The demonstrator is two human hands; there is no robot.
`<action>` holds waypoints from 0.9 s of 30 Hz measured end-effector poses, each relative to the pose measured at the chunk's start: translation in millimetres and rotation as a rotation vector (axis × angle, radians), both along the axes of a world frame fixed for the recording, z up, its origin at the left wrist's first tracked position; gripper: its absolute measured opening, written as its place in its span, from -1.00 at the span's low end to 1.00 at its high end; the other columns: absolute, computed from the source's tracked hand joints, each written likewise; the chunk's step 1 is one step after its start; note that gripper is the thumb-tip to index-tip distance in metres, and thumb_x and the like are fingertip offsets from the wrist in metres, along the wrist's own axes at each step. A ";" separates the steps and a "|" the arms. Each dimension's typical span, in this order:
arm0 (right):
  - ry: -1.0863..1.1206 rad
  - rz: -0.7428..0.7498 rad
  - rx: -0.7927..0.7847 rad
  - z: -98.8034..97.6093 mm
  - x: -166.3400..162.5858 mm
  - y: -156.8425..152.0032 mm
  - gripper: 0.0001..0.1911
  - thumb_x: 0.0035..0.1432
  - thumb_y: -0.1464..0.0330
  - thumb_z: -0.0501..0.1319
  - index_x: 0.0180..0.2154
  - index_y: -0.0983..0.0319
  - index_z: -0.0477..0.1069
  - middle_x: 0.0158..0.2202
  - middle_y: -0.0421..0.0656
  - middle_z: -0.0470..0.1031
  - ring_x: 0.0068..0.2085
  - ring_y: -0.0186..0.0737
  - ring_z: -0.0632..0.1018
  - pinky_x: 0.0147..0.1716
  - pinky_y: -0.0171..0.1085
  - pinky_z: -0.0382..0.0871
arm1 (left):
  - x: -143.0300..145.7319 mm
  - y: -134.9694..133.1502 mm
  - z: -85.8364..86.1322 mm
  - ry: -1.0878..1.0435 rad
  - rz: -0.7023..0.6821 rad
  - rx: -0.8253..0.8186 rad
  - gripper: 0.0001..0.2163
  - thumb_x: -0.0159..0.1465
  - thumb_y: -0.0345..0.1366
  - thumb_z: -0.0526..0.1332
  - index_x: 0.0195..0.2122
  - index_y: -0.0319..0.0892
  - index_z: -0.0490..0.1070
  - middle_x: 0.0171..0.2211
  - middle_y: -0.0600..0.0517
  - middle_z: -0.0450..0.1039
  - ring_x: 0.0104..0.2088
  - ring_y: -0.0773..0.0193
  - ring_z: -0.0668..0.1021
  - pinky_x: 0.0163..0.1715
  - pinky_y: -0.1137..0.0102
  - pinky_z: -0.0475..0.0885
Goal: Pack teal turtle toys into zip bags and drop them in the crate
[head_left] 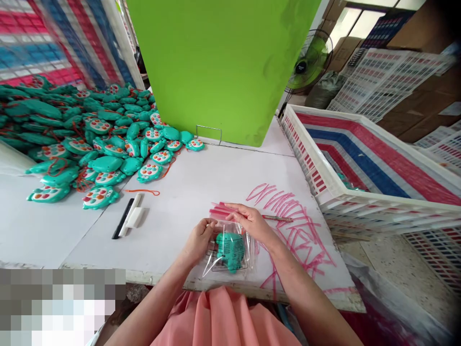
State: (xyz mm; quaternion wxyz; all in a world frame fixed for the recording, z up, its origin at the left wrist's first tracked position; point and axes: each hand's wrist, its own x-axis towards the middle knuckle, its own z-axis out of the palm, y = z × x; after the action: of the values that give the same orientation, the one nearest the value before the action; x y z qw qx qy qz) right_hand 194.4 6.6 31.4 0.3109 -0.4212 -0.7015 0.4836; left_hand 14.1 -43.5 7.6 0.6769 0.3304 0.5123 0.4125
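Note:
A clear plastic bag (210, 263) with dark print lies near the table's front edge, with a green animal-shaped toy (230, 250) inside it. My left hand (201, 235) pinches the bag's upper left edge. Across the upper right edge reaches my right hand (252, 222), its fingers bent over the bag's mouth; a bit of orange shows beneath it. Pink strips (219, 210) lie just behind the bag, partly covered by my right hand. To the right of that hand is a slim pen-like tool (279, 218).
A large heap of green toys (108, 163) with coloured buttons spreads over the left. Black and white markers (127, 216) and an orange cord (144, 191) lie nearer. A green board (223, 72) stands behind; a white crate (360, 197) is right. Pink scribbles mark the table (173, 230).

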 end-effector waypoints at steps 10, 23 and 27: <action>-0.326 -0.001 0.510 -3.4 -36.4 -21.8 -0.50 0.24 0.49 0.05 0.17 -0.02 0.29 0.00 -0.19 0.51 -0.01 -0.16 0.52 0.00 -0.19 0.40 | -4.6 4.0 13.3 0.482 -0.214 0.368 -0.78 0.28 -0.25 0.04 -0.21 -0.21 0.41 -0.34 0.00 0.50 -0.34 0.26 0.51 -0.32 0.38 0.41; 0.688 -1.004 0.031 -6.6 110.6 26.2 -0.79 -0.18 0.43 0.23 -0.36 0.21 0.40 -0.52 -0.35 0.37 -0.72 -0.56 0.14 -0.78 -0.48 -0.06 | -12.2 5.9 6.5 0.062 -0.114 0.086 -0.68 0.23 -0.08 0.13 -0.11 -0.18 0.30 -0.19 -0.09 0.52 -0.34 0.26 0.58 -0.38 0.34 0.50; 0.635 -0.977 -0.076 -8.9 133.4 0.6 -0.84 -0.14 0.35 0.26 -0.40 0.25 0.43 -0.55 -0.30 0.37 -0.72 -0.54 0.17 -0.79 -0.46 -0.11 | -10.5 8.0 8.4 0.011 -0.090 0.065 -0.63 0.18 -0.07 0.22 -0.10 -0.20 0.30 -0.24 -0.06 0.53 -0.42 0.33 0.56 -0.44 0.43 0.46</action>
State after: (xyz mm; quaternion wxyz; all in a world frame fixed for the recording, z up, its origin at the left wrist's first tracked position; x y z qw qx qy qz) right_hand 327.8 7.2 22.5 0.6776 -0.5412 -0.2803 0.4116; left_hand 3.6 -35.4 16.1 0.6808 0.3774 0.4871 0.3961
